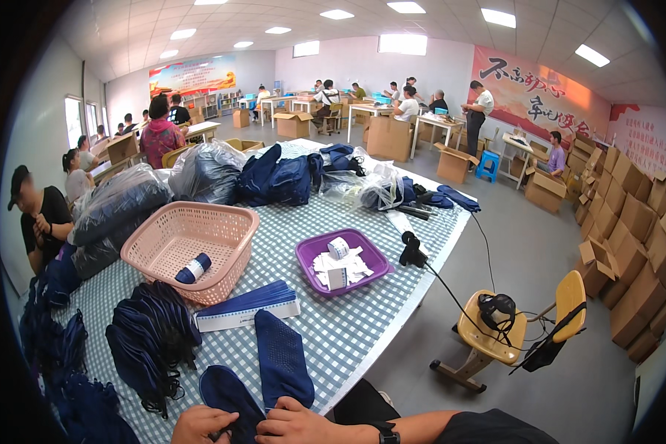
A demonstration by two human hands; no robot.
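Observation:
At the table's near edge, my left hand is closed on the lower part of a navy fabric slipper. My right hand has its fingers bent at the same slipper's right edge, near the heel end of a second flat navy slipper with a dotted surface. Just beyond lies a stack of navy strips on a white paper band. A bundle of dark navy slippers or straps lies to the left. What is between my fingertips is partly hidden.
A pink basket holds one banded navy roll. A purple tray contains white paper labels. Plastic-wrapped navy bundles line the far side. A chair with cables stands right of the table; a person sits at left.

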